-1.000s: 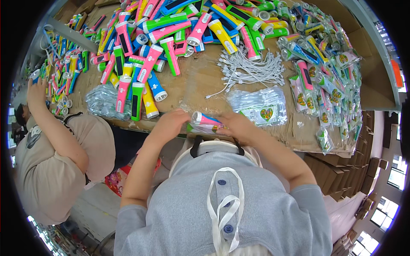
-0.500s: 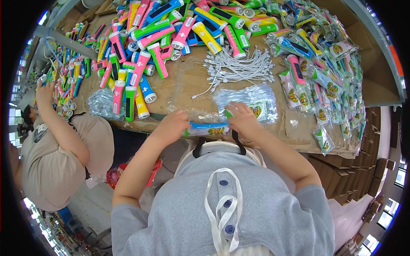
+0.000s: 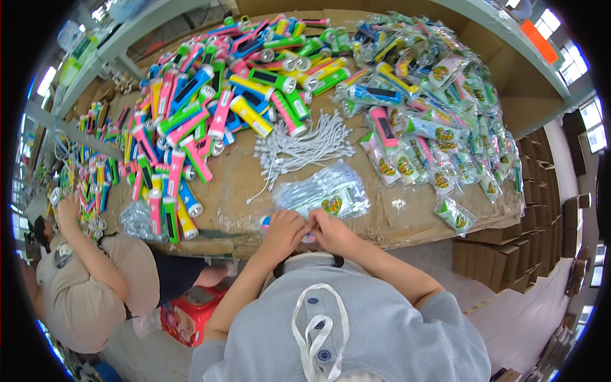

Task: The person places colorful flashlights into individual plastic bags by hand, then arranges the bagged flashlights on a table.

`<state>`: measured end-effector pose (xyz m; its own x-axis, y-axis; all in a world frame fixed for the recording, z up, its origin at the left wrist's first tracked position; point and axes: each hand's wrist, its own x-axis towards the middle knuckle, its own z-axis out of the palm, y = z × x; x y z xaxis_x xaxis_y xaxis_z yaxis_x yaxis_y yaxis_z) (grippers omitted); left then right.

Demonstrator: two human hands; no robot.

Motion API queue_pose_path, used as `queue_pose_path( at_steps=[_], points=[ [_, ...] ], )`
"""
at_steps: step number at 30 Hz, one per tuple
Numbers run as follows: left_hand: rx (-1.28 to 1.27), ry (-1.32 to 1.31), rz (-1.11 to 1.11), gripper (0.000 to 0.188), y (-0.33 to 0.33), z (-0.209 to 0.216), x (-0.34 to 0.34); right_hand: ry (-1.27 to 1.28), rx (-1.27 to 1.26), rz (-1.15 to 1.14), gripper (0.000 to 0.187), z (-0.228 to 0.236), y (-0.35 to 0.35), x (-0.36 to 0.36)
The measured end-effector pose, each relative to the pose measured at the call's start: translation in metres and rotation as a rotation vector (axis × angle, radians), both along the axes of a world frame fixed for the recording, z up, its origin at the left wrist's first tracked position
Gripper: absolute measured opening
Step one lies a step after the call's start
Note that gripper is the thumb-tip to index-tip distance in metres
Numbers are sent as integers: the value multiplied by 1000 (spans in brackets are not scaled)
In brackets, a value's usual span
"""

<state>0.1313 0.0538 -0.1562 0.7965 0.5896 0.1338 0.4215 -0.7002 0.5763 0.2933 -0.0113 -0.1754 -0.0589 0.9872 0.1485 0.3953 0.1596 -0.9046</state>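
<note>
At the table's near edge, both my hands are closed round a bagged flashlight (image 3: 264, 221). Only a small bluish end of it shows past the fingers; the rest is hidden. My left hand (image 3: 283, 233) wraps its left part. Fingers pinched, my right hand (image 3: 331, 232) meets the left one at the other end of the bag. Just beyond them lies a stack of clear plastic bags (image 3: 318, 188) with a printed heart-shaped patch. Behind that stack is a tangle of white cables (image 3: 305, 149).
Loose pink, green, blue and yellow flashlights (image 3: 251, 116) are heaped at the back left. Bagged flashlights (image 3: 439, 132) pile up on the right. A crumpled clear plastic bundle (image 3: 138, 219) rests near the left edge. Beside me a co-worker (image 3: 95, 286) works, near a red stool (image 3: 200, 312).
My hands have drawn together over the bagged flashlight, covering most of it. The view has shifted, so the table sits lower and further left. The co-worker's hand still holds something light.
</note>
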Motion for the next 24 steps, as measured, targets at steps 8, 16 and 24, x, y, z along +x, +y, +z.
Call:
queue_pose_path(
  at_steps=[8,16,24],
  points=[
    [248,-152,105,9,18,-33,-4,147,-217,-219,24,39,33,58],
    [42,7,448,10,11,-62,-28,153,633,-948,11,148,165,306],
    [131,-18,502,7,-52,-102,-51,-258,123,-338,15,0,138,195]
  ],
)
